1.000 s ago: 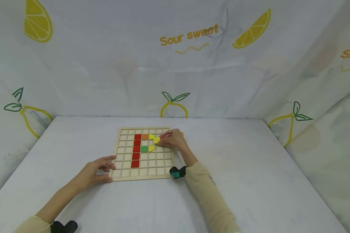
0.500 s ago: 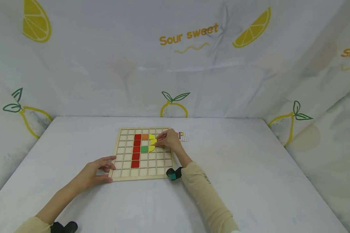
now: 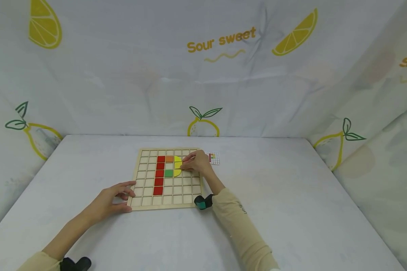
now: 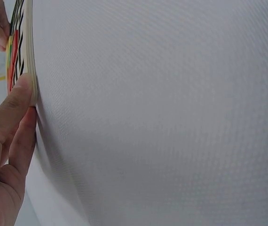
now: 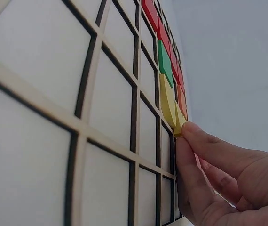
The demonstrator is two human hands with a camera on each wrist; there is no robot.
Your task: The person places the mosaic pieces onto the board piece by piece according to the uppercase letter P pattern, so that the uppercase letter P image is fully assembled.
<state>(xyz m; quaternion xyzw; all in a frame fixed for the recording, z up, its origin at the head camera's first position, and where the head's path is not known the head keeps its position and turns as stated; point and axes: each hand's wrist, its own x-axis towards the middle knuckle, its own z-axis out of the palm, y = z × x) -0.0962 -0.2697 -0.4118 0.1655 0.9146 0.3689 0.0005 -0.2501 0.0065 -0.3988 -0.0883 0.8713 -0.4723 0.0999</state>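
A square wooden grid board [image 3: 162,207] lies on the white table. A column of several red tiles [image 3: 158,181] sits in its cells, with an orange tile [image 3: 169,159] and a green tile [image 3: 169,173] to the right. Two yellow rounded-corner tiles [image 3: 178,172] stand beside those. Between them is a yellow square tile [image 3: 178,165]; my right hand [image 3: 197,162] pinches its right edge between thumb and fingers. In the right wrist view the fingertips [image 5: 190,128] cover part of this tile. My left hand [image 3: 106,203] rests against the board's left edge, thumb at the near corner.
A small printed grid card [image 3: 214,158] lies just right of the board, partly behind the right hand. A white cloth [image 3: 257,94] with lemon prints hangs behind the table. Black straps [image 3: 203,202] are around both wrists.
My right hand has moved slightly left, bringing the yellow square tile between the two rounded yellow tiles. More of the card shows now. My left hand stays at the board's edge.
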